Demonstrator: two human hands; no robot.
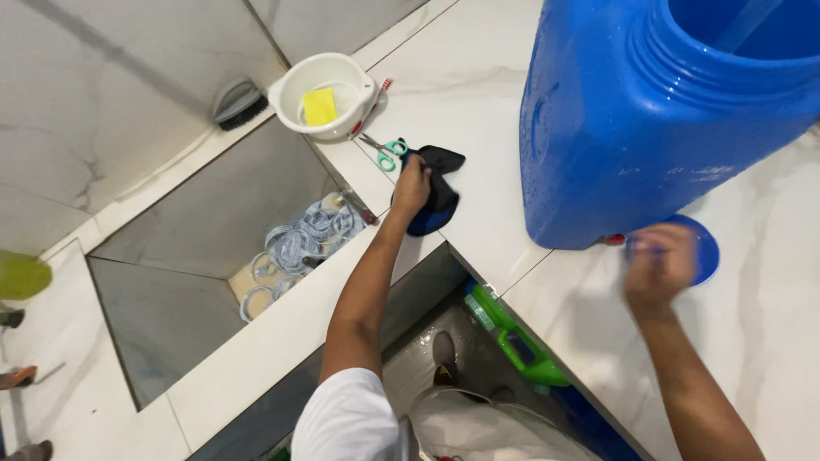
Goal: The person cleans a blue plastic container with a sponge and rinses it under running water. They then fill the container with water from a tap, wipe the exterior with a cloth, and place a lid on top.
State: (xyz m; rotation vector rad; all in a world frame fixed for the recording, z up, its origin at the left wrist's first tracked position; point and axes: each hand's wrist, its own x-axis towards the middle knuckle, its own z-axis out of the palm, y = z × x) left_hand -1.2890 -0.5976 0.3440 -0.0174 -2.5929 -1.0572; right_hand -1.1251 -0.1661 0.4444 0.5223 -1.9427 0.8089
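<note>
Careful: your left hand [412,183] grips the dark cloth [437,198] on the bench [478,102] near the scissors [389,152]; your right hand [658,266], blurred, grip unclear, meets the lid [702,248] under the wet jug [658,119], which could slide.

- Left arm: short white sleeve at the shoulder, forearm bare.
- Right arm: bare, no sleeve in view.
- Left hand [411,186], right hand [658,269]: no gloves, rings or watch.
</note>
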